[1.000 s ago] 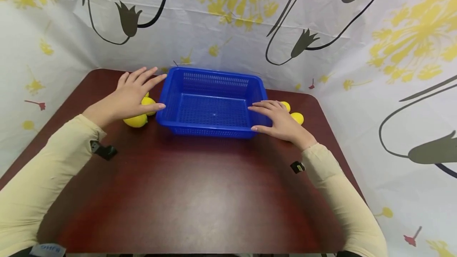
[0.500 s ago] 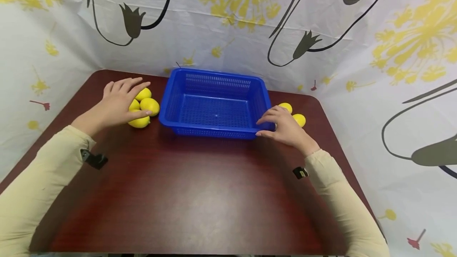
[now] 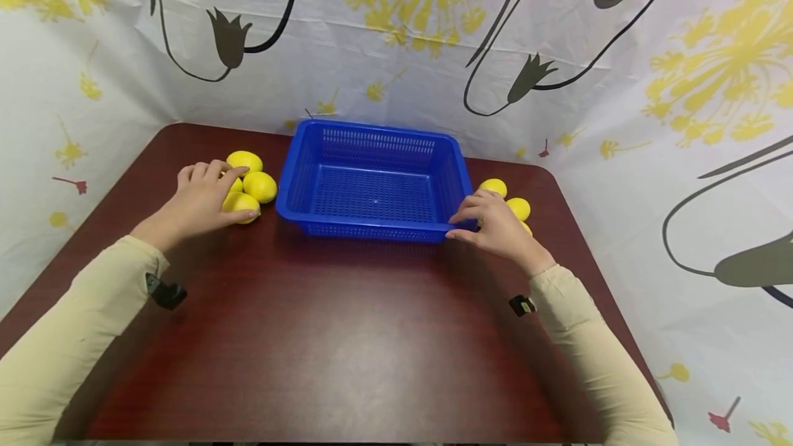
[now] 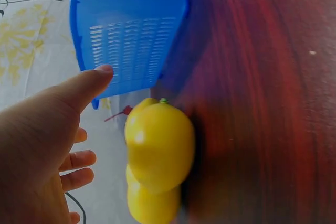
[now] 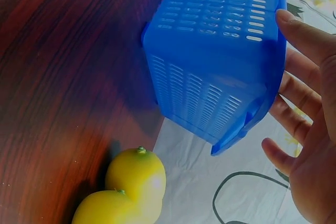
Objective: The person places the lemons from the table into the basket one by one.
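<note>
In the head view a blue plastic basket [image 3: 374, 224] stands at the back middle of the table, with nothing inside it. My right hand [image 3: 495, 226] holds its front right corner. In the right wrist view the thumb lies on the rim's outer side and the fingertips pass behind the rim. My left hand [image 3: 198, 202] hovers at a cluster of several lemons [image 3: 260, 187] left of the basket, its fingers loosely bent. The left wrist view shows these lemons [image 4: 160, 145] beside the spread thumb and fingers, not gripped. Part of the cluster is hidden by the hand.
More lemons [image 3: 518, 209] lie right of the basket, partly behind the right hand. The dark red-brown table [image 3: 347, 336] ends at a white cloth backdrop [image 3: 384, 33] with flower prints at the back and sides.
My left hand has moved left from beside the basket, then lowered towards the lemons. My right hand has shifted slightly right and its fingers have bent more at the basket corner. The basket stays put.
</note>
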Available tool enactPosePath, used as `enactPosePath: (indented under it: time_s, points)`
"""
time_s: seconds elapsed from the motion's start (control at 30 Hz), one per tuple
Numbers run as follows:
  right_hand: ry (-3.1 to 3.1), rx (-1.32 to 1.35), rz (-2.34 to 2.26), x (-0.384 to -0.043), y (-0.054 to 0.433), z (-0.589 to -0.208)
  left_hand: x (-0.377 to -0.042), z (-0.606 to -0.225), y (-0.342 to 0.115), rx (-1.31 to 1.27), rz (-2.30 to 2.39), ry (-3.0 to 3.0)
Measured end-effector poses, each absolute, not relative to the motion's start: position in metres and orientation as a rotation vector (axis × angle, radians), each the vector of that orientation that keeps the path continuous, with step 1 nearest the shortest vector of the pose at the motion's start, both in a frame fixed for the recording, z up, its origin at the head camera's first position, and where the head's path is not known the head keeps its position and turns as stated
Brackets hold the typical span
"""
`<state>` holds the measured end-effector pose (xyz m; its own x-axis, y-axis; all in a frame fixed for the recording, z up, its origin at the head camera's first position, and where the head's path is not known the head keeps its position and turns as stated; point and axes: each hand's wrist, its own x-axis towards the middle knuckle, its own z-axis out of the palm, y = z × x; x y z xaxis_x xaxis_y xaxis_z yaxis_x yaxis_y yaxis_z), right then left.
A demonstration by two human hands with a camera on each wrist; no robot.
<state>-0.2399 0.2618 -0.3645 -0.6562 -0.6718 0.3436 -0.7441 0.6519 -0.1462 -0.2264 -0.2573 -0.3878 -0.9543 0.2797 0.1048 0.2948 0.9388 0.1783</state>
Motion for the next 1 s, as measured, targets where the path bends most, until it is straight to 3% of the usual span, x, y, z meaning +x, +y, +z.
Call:
enactPosePath:
  time_s: [1.0]
  points:
    - [-2.599, 1.119, 0.465, -0.239, 0.263, -0.369, -0.224, -0.416, -0.263, -0.498, -0.233, -2.991]
